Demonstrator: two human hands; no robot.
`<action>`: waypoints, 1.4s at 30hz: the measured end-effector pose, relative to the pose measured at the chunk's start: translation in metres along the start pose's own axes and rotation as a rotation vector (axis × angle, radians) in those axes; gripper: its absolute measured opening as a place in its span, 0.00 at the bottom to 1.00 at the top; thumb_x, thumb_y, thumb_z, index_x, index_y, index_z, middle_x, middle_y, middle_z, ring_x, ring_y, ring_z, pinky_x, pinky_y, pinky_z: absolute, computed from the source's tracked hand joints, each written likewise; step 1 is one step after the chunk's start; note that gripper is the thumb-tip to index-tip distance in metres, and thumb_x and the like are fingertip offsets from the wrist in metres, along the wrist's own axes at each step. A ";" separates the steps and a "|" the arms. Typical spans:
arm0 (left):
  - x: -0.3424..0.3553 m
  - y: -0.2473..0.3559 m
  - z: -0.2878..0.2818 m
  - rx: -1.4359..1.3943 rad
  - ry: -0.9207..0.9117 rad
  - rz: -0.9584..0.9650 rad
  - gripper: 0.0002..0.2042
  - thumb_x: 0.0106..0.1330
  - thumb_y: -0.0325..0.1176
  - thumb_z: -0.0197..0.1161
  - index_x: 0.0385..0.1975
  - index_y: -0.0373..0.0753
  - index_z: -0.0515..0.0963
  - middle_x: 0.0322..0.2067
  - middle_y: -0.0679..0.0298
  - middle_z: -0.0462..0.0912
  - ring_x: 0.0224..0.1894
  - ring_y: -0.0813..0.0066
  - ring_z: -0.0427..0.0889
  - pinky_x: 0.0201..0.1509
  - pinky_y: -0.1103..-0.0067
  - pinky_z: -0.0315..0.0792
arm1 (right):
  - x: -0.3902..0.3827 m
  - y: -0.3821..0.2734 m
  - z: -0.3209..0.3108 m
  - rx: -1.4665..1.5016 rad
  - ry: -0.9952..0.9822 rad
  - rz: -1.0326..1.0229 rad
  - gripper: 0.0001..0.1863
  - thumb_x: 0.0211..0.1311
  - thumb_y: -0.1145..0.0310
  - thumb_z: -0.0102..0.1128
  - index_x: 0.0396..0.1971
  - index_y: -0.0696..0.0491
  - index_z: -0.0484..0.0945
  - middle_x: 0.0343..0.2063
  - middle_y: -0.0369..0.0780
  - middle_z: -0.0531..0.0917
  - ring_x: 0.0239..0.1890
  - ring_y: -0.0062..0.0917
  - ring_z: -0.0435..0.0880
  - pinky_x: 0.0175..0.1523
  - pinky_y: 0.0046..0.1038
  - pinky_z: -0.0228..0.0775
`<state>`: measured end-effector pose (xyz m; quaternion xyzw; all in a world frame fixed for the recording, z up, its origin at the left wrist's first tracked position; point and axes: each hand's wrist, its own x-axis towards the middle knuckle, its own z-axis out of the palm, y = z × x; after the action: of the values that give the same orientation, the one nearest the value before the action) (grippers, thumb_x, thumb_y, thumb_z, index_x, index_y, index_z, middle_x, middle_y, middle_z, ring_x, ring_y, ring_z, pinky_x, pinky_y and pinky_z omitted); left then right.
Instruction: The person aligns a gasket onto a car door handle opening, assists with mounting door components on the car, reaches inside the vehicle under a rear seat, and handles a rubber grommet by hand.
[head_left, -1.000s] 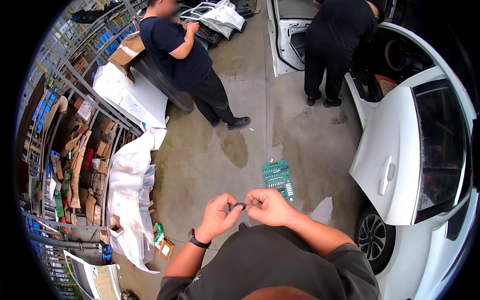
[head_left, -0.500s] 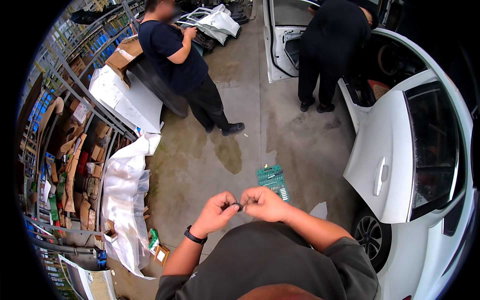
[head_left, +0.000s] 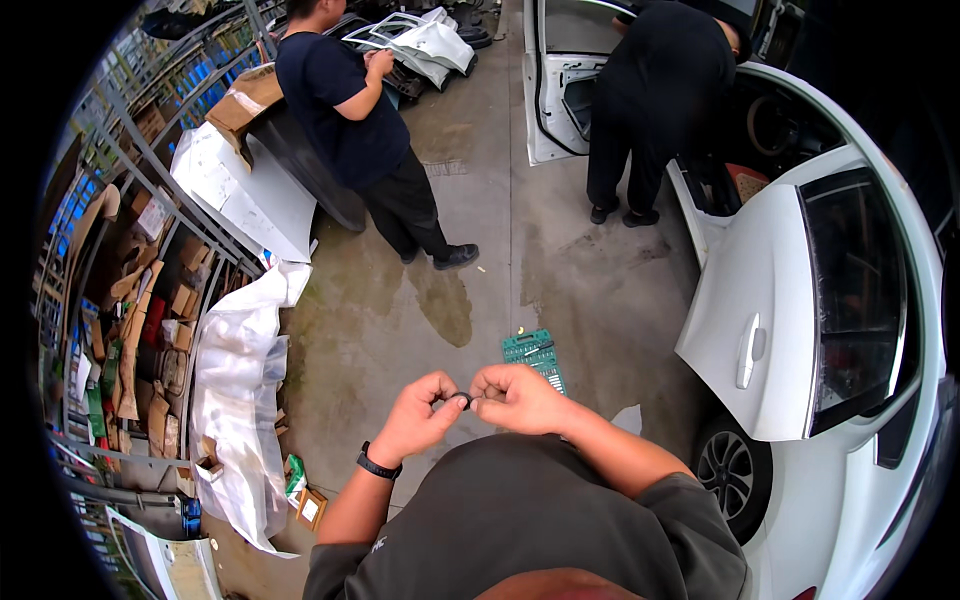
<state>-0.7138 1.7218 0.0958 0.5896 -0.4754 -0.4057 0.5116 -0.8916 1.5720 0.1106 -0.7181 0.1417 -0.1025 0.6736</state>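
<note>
Both hands (head_left: 470, 402) pinch sm dark ring (head_left: 462, 401).

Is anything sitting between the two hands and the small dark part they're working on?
Nothing visible. The left hand and right hand both pinch the small dark part directly between their fingertips, in front of the chest. The green tool case lies on the concrete floor beyond them, apart.

Even, soft daylight is seen throughout, with no hard shadows cast. Damp patches on the concrete floor (head_left: 440, 300) at the centre give a dull sheen. Mild glare is seen on the white car door (head_left: 750, 330) at three o'clock. Straight lines are bent strongly toward the rim, where a black vignette closes in. Focus is sharp centrally, softer at nine o'clock.
</note>
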 end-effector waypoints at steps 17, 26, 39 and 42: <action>0.009 0.013 0.005 0.081 -0.052 -0.034 0.06 0.68 0.27 0.66 0.32 0.37 0.75 0.29 0.71 0.78 0.33 0.84 0.72 0.37 0.81 0.69 | -0.011 0.003 -0.009 -0.032 0.000 -0.062 0.04 0.65 0.73 0.63 0.34 0.58 0.79 0.17 0.27 0.70 0.22 0.09 0.65 0.27 0.21 0.59; 0.021 0.021 0.017 0.086 -0.082 -0.026 0.07 0.69 0.29 0.67 0.32 0.37 0.75 0.28 0.72 0.76 0.33 0.84 0.71 0.36 0.81 0.68 | -0.018 0.002 -0.022 0.013 -0.005 -0.045 0.03 0.64 0.73 0.61 0.34 0.57 0.79 0.19 0.26 0.71 0.23 0.09 0.66 0.28 0.20 0.60; 0.023 0.000 0.039 -0.516 -0.040 -0.177 0.10 0.76 0.36 0.62 0.33 0.39 0.76 0.30 0.70 0.78 0.34 0.83 0.78 0.42 0.80 0.73 | -0.020 0.001 -0.028 0.524 -0.069 0.099 0.05 0.67 0.72 0.61 0.36 0.58 0.81 0.20 0.24 0.72 0.23 0.06 0.63 0.27 0.18 0.54; 0.021 -0.003 0.038 -0.458 0.012 -0.136 0.09 0.76 0.35 0.61 0.33 0.39 0.75 0.30 0.70 0.79 0.34 0.82 0.78 0.42 0.80 0.73 | -0.020 0.003 -0.027 0.343 0.004 0.061 0.06 0.67 0.71 0.63 0.37 0.58 0.82 0.18 0.23 0.71 0.21 0.06 0.62 0.27 0.18 0.54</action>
<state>-0.7458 1.6933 0.0876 0.4911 -0.3270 -0.5328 0.6066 -0.9193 1.5535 0.1099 -0.5879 0.1453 -0.1062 0.7886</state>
